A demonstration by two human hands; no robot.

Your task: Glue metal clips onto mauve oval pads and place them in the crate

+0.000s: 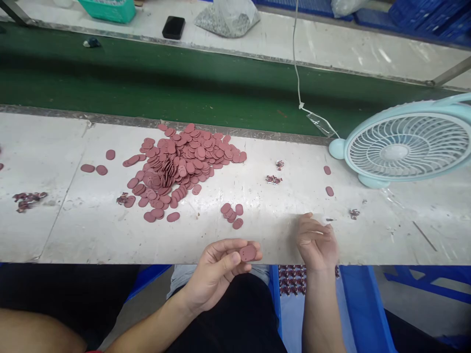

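My left hand [217, 269], over the front edge of the white bench, pinches a dull-red oval disc [248, 253] with small holes between thumb and fingers. To its right, my right hand [316, 242] is turned up with fingers bent and the tips close to the thumb. Whatever those tips hold, if anything, is too small to make out. A tiny dark sliver [330, 219] shows just by them. Beyond my left hand lies a small group of the same discs [230, 213]. A large heap of discs [184, 157] spreads farther back on the left.
A pale blue fan [405, 147] stands at the right, its cable crossing a green strip [221, 90]. Small clumps of dark-red and silvery bits [273, 179] dot the bench [265, 206]. Below my right arm, a blue tray [368, 304] holds rows of small dark-red pieces [292, 279].
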